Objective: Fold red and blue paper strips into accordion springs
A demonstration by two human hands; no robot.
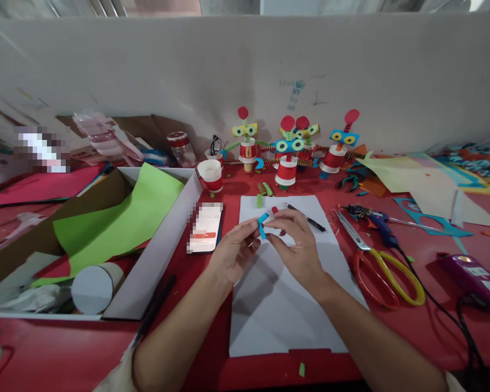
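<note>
Over the white paper sheet [277, 321], my left hand [236, 247] pinches a small blue paper strip [262, 227] that is folded or crossed. My right hand [296, 242] is at the strip's right side, with thumb and index finger curved apart; whether its fingertips touch the strip is unclear. A small red piece [274, 210] shows just behind the right fingers. Green folded paper springs [260, 201] lie at the sheet's top edge, and a black pen [316, 224] rests to the right of them.
Paper-cup robot figures [286, 171] stand at the back. Scissors [379, 272], a blue glue gun [384, 228] and its cable lie right. On the left are a phone [206, 228], stacked cups [210, 177] and a box [159, 245] holding green paper [122, 218].
</note>
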